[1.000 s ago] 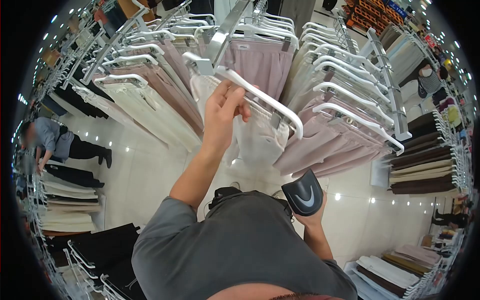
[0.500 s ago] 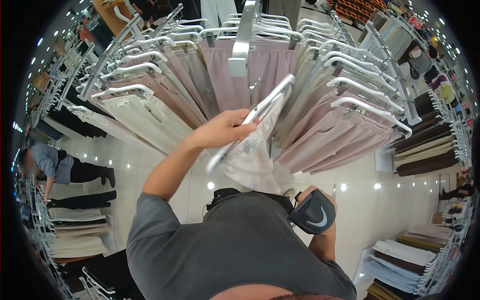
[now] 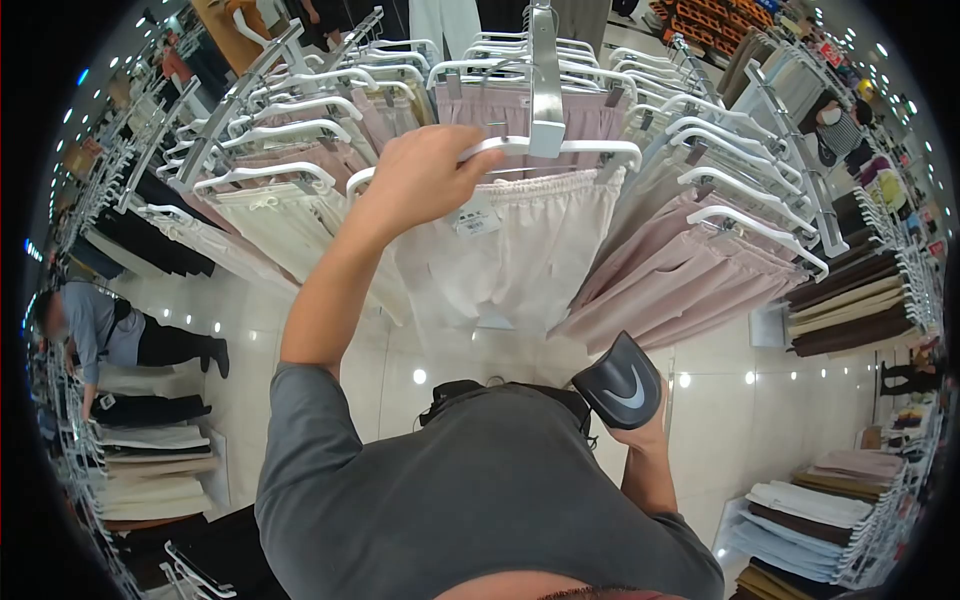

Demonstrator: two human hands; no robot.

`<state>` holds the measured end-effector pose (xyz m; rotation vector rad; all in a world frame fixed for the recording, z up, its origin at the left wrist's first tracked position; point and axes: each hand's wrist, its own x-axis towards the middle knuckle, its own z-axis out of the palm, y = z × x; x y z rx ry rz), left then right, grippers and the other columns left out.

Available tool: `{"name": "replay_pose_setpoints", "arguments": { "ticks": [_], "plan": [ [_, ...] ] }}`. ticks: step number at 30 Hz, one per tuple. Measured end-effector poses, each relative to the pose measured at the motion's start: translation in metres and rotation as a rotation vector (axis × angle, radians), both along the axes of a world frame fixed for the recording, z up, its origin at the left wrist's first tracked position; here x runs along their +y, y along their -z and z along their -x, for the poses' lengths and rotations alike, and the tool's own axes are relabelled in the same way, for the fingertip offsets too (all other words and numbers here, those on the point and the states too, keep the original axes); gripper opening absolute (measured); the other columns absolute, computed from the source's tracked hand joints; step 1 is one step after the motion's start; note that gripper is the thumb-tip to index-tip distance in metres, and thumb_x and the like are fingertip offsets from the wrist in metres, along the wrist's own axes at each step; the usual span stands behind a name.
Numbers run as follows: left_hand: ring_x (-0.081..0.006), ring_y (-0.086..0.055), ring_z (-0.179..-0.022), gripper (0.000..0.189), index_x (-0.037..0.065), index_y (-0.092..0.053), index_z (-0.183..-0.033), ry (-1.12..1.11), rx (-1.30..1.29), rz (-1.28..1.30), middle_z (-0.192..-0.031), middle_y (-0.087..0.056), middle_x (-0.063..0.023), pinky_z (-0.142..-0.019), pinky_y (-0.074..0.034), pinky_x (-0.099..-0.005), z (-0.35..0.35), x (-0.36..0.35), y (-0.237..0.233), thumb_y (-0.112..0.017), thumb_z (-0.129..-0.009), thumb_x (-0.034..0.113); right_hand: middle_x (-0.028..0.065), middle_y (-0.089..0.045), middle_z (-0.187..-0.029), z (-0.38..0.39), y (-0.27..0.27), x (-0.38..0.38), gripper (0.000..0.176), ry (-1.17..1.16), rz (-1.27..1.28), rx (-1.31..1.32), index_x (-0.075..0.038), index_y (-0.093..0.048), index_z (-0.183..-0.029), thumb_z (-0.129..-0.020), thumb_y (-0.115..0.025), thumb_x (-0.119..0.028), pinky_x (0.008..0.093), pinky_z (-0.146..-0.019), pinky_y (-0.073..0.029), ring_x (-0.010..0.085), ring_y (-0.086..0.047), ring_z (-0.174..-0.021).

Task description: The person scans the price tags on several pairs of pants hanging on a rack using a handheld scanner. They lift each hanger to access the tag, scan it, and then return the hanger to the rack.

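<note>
My left hand (image 3: 420, 175) is raised and grips a white hanger (image 3: 590, 148) at its left end. Cream trousers (image 3: 525, 245) with a paper tag hang from that hanger, right at the front of a metal rack arm (image 3: 545, 80). The hanger's hook sits at the arm. My right hand (image 3: 640, 415) is low at my right side, mostly hidden behind the dark pouch with a white swoosh (image 3: 620, 385) that it holds.
Pink and cream trousers on white hangers fan out on rack arms to the left (image 3: 270, 180) and right (image 3: 740, 220). Folded trousers lie on shelves at the right (image 3: 850, 310) and lower left (image 3: 150, 460). A person in grey (image 3: 100, 325) bends at the left.
My left hand has swung the hanger with the cream trousers from tilted edge-on to level and up against the rack arm. My right hand with the pouch has risen slightly.
</note>
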<state>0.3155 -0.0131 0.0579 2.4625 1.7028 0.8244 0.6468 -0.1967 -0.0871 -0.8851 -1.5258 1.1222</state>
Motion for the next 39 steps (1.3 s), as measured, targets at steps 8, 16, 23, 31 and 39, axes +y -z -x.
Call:
{"name": "replay_pose_setpoints", "arguments": {
  "ticks": [8,16,23,31,39],
  "plan": [
    [-0.0391,-0.066,-0.09,0.031,0.005,-0.073,-0.102,0.057,0.048,0.03,-0.091,-0.071,-0.0175,-0.078,-0.052,-0.0465,-0.019,0.007,0.02,-0.067,-0.093,0.035,0.0051,-0.07,-0.08,0.035,-0.007,0.013,0.021,0.152,0.134,-0.194,0.003,-0.068,-0.098,-0.082,-0.08,-0.002,0.0275,-0.066,-0.053,0.0109,-0.066,-0.07],
    [-0.0303,-0.061,-0.087,0.017,0.003,-0.067,-0.098,-0.029,-0.369,-0.69,-0.094,-0.063,-0.0125,-0.079,-0.05,-0.0399,-0.004,-0.056,0.1,-0.069,-0.081,-0.002,0.0087,-0.071,-0.099,0.067,0.011,0.032,0.035,0.133,0.271,-0.166,0.003,-0.063,-0.116,-0.087,-0.078,-0.009,0.0294,-0.084,-0.051,0.014,-0.064,-0.092],
    [-0.0171,-0.064,-0.106,0.028,-0.004,-0.063,-0.12,-0.222,-1.079,0.039,-0.123,-0.063,-0.0119,-0.078,-0.055,-0.0299,-0.039,-0.05,0.212,-0.067,-0.093,0.002,0.004,-0.064,-0.102,0.063,0.008,0.045,0.025,-0.178,0.535,0.056,-0.002,-0.06,-0.117,-0.097,-0.065,-0.015,0.028,-0.078,-0.047,0.0132,-0.059,-0.087],
    [-0.0179,-0.069,-0.1,0.029,-0.004,-0.065,-0.12,-0.07,-1.313,0.323,-0.109,-0.071,-0.0112,-0.08,-0.057,-0.03,-0.051,-0.037,0.223,-0.071,-0.095,0.009,0.0067,-0.066,-0.101,0.066,-0.006,0.051,0.031,-0.288,0.47,0.099,0.003,-0.061,-0.122,-0.093,-0.071,-0.006,0.0314,-0.086,-0.052,0.0159,-0.067,-0.094],
    [-0.0117,-0.069,-0.096,0.021,-0.001,-0.071,-0.115,-0.057,-1.306,0.364,-0.104,-0.075,-0.0057,-0.083,-0.054,-0.0253,-0.058,-0.052,0.23,-0.069,-0.097,0.009,0.0077,-0.068,-0.096,0.075,-0.008,0.05,0.026,-0.224,0.53,0.147,0.004,-0.065,-0.115,-0.09,-0.071,-0.002,0.028,-0.074,-0.054,0.0153,-0.069,-0.08]
  ]
}}
